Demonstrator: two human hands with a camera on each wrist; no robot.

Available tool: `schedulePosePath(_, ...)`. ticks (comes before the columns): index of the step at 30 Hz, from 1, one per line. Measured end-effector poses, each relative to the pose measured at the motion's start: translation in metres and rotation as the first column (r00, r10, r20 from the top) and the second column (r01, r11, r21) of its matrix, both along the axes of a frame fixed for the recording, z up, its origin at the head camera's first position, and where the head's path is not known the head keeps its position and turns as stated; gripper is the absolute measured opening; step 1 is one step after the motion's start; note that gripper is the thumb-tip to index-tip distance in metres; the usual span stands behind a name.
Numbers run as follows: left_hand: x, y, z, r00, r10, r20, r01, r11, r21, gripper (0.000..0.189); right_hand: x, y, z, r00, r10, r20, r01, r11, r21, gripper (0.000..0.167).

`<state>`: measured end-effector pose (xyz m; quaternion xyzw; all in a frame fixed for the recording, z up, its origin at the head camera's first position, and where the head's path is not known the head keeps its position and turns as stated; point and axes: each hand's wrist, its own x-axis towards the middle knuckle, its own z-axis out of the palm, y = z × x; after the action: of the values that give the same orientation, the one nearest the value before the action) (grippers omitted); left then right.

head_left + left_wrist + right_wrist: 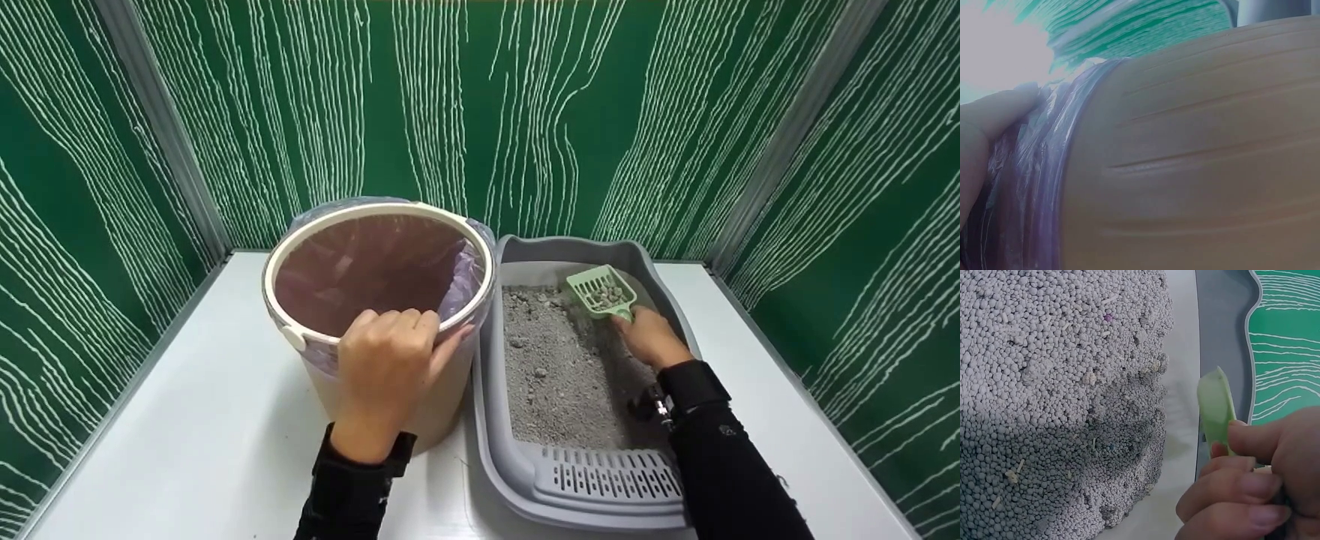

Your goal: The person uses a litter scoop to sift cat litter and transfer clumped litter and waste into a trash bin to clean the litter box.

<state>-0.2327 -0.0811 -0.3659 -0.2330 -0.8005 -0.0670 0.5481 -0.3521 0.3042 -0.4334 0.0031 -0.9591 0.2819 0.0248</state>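
My left hand (386,367) grips the near rim of a tan trash can (442,420), fingers over the edge and thumb along the outside. A thin purple bag (1044,169) lines the can and folds down over its rim. In my right hand (651,336) is the handle of a light green slotted litter scoop (581,283), held above the far right part of a grey litter box (491,420). Clumps (606,296) lie in the scoop's basket. Grey granular litter (555,382) covers the box floor, with small lumps on it.
The can stands just left of the litter box, both on a white table (217,405). A slotted step (611,480) forms the box's near end. Green panels with white lines (435,105) and grey posts (161,120) enclose the back and sides.
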Motion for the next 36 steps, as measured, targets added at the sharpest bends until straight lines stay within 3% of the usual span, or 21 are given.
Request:
schedulePosePath(8, 0.002, 0.001, 0.002, 1.0, 0.006, 0.003, -0.006, 1.0, -0.011, 0.053, 0.001, 0.001, 0.003, 1.0, 0.019, -0.004, -0.019, 1.0, 0.02, 0.032)
schedulePosePath(12, 0.001, 0.001, 0.001, 1.0, 0.003, 0.0, -0.003, 1.0, -0.014, 0.054, -0.002, 0.0, 0.005, 0.998, 0.027, 0.063, -0.026, 0.999, -0.023, 0.036)
schedulePosePath(14, 0.0, 0.0, 0.0, 1.0, -0.003, -0.005, 0.003, 1.0, -0.015, 0.055, -0.003, -0.002, 0.008, 0.995, 0.033, 0.09, -0.029, 0.999, -0.045, 0.037)
schedulePosePath(20, 0.0, -0.001, -0.003, 0.999, -0.027, -0.04, 0.027, 1.0, -0.006, 0.058, 0.0, -0.008, 0.024, 0.994, 0.07, 0.089, -0.072, 0.997, 0.013, 0.035)
schedulePosePath(28, 0.005, 0.001, -0.001, 1.0, 0.004, -0.01, -0.004, 1.0, -0.011, 0.057, 0.003, -0.007, 0.063, 0.989, 0.065, 0.135, -0.066, 0.998, 0.005, 0.035)
schedulePosePath(32, 0.005, 0.002, 0.0, 1.0, 0.017, -0.004, -0.017, 1.0, -0.011, 0.056, 0.006, -0.009, 0.095, 0.986, 0.067, 0.154, -0.062, 0.997, -0.037, 0.043)
schedulePosePath(36, 0.004, 0.003, 0.0, 1.0, 0.019, -0.005, -0.019, 1.0, -0.011, 0.055, 0.014, -0.024, 0.133, 0.99, 0.109, 0.091, -0.11, 0.994, 0.002, 0.048)
